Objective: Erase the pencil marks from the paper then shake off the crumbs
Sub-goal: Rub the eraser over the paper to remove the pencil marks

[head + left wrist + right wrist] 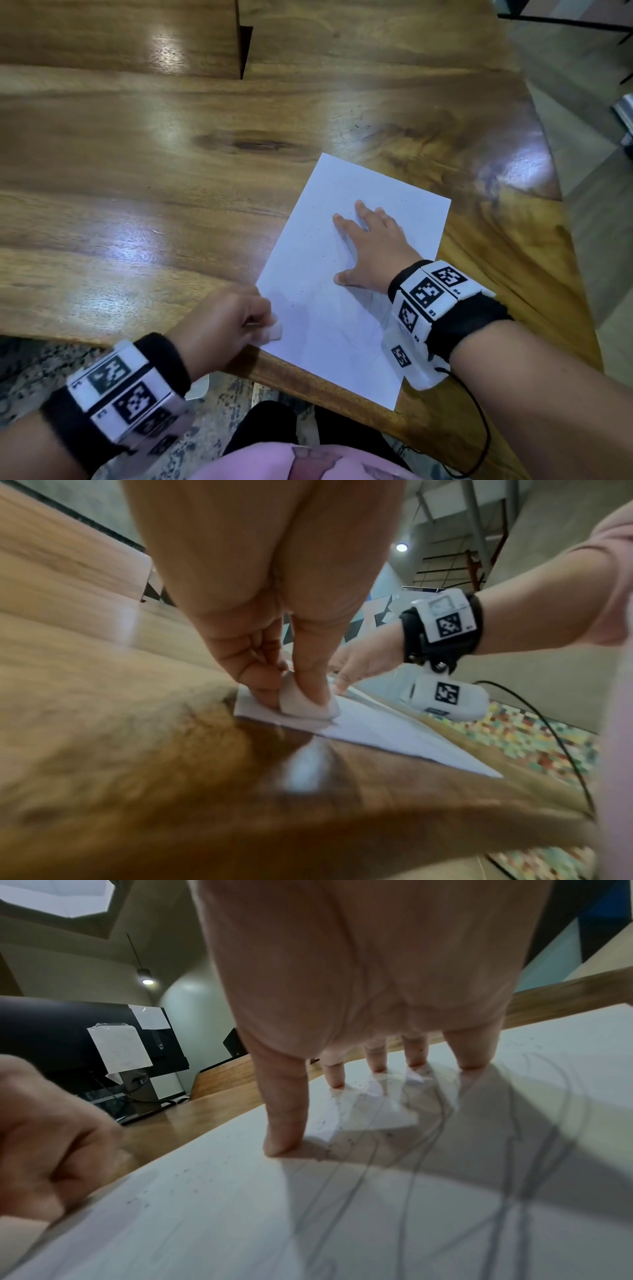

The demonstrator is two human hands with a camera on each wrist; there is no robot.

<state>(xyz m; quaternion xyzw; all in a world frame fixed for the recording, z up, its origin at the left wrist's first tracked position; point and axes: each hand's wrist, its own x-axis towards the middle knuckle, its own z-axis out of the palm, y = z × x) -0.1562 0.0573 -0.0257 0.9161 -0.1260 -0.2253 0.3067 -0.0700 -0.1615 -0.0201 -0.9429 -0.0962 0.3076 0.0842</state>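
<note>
A white sheet of paper (329,329) lies at the near edge of the wooden table (171,154), its near corner hanging over the edge. Faint pencil lines (421,1191) and dark eraser crumbs (315,246) show on it. My right hand (366,250) presses flat on the sheet with fingers spread (284,1123). My left hand (226,322) pinches a white eraser (275,330) and holds it down on the paper's left edge (308,704).
The table narrows to a rounded corner at the right (534,164). A raised wooden block (120,34) stands at the back left. A black cable (479,428) hangs from my right wristband. Patterned floor (534,739) shows below the edge.
</note>
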